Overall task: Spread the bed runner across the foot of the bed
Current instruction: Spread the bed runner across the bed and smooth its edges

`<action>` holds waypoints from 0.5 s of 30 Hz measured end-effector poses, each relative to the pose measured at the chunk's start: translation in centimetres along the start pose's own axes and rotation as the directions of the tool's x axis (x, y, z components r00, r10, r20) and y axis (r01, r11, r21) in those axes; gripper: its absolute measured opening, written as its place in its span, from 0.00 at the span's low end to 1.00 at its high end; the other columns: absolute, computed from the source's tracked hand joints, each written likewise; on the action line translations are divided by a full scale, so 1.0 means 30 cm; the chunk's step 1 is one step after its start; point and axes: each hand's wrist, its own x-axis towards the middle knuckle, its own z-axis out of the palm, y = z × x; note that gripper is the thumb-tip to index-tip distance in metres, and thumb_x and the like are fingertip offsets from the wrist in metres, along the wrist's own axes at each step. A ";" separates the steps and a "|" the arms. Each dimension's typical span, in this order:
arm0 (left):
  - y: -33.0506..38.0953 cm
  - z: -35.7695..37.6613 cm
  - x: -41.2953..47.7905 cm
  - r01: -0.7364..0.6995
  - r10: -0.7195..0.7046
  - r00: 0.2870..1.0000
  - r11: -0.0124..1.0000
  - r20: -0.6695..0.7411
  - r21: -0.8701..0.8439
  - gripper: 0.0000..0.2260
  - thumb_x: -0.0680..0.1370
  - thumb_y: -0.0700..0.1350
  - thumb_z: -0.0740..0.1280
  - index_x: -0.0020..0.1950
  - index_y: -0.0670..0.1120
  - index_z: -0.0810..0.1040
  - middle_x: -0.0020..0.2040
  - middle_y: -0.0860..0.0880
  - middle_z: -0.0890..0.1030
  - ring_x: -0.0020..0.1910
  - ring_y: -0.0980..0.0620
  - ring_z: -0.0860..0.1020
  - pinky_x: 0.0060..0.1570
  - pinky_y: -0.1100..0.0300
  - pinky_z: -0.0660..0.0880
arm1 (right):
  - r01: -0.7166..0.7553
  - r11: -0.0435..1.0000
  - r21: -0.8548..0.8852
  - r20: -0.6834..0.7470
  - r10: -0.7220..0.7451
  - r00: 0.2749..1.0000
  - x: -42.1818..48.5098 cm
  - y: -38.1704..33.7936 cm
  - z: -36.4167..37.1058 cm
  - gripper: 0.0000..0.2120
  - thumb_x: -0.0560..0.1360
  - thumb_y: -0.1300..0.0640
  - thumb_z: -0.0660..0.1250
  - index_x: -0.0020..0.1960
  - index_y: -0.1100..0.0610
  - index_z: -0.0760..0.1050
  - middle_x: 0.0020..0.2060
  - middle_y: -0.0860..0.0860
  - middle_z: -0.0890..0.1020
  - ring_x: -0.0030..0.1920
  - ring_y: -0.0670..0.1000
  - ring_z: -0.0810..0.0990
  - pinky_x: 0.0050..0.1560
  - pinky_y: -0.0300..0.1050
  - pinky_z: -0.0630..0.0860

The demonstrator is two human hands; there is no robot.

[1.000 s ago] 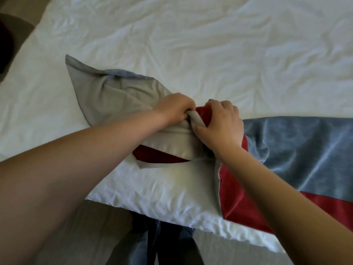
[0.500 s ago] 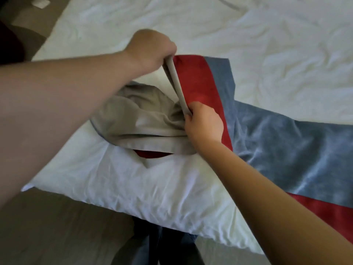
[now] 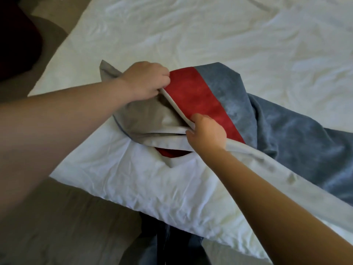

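Bed runner [image 3: 198, 96]: the stretch at 3–4 o'clock is laid on the bed [image 3: 210, 27]; the end at centre is bunched, grey lining up. Left hand [image 3: 147, 79] and right hand [image 3: 207, 131] both pinch its folded edge. Roughly half done, I'd say. The end toward 9 o'clock is not yet unfolded or flattened.

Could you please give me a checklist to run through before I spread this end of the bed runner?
1. Left hand has a grip on the bed runner, at its pale edge: ok.
2. Right hand has a grip on the same edge, nearer the person: ok.
3. Red and blue face up between the hands: ok.
4. Grey lining at the left end unfolded: not ok, bunched.
5. White duvet beneath smooth: not ok, wrinkled.
6. Runner's right end hanging evenly: cannot tell, out of frame.
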 end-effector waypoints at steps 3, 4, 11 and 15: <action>0.025 0.062 -0.045 -0.143 0.143 0.988 0.990 -0.057 0.009 0.03 0.70 0.36 0.64 0.41 0.42 0.76 0.39 0.40 0.79 0.39 0.39 0.79 0.30 0.54 0.68 | -0.033 0.999 -0.026 0.146 0.037 0.989 -0.020 -0.006 0.027 0.10 0.71 0.62 0.63 0.49 0.52 0.78 0.43 0.51 0.80 0.45 0.57 0.79 0.39 0.46 0.73; 0.048 0.079 -0.069 -0.222 0.224 0.971 0.975 -0.085 0.031 0.03 0.70 0.36 0.63 0.38 0.42 0.75 0.34 0.41 0.78 0.33 0.40 0.79 0.27 0.55 0.66 | -0.016 0.999 -0.044 0.234 0.026 0.972 -0.042 -0.007 0.040 0.11 0.71 0.62 0.63 0.50 0.51 0.79 0.45 0.52 0.81 0.48 0.57 0.79 0.43 0.47 0.74; 0.284 0.208 -0.209 -0.575 0.589 0.788 0.808 -0.178 0.126 0.11 0.60 0.37 0.73 0.29 0.49 0.73 0.26 0.51 0.74 0.25 0.51 0.74 0.24 0.62 0.71 | 0.274 0.938 -0.214 0.591 -0.099 0.800 -0.232 0.056 0.115 0.10 0.75 0.61 0.60 0.53 0.52 0.77 0.51 0.51 0.81 0.52 0.55 0.80 0.45 0.45 0.74; 0.259 0.192 -0.208 -0.494 0.446 0.847 0.861 -0.290 -0.120 0.09 0.73 0.46 0.69 0.34 0.45 0.77 0.31 0.48 0.77 0.31 0.47 0.77 0.31 0.57 0.74 | 0.375 0.893 -0.249 0.484 -0.221 0.847 -0.246 0.071 0.029 0.05 0.70 0.57 0.63 0.44 0.53 0.78 0.41 0.51 0.82 0.42 0.55 0.81 0.37 0.46 0.76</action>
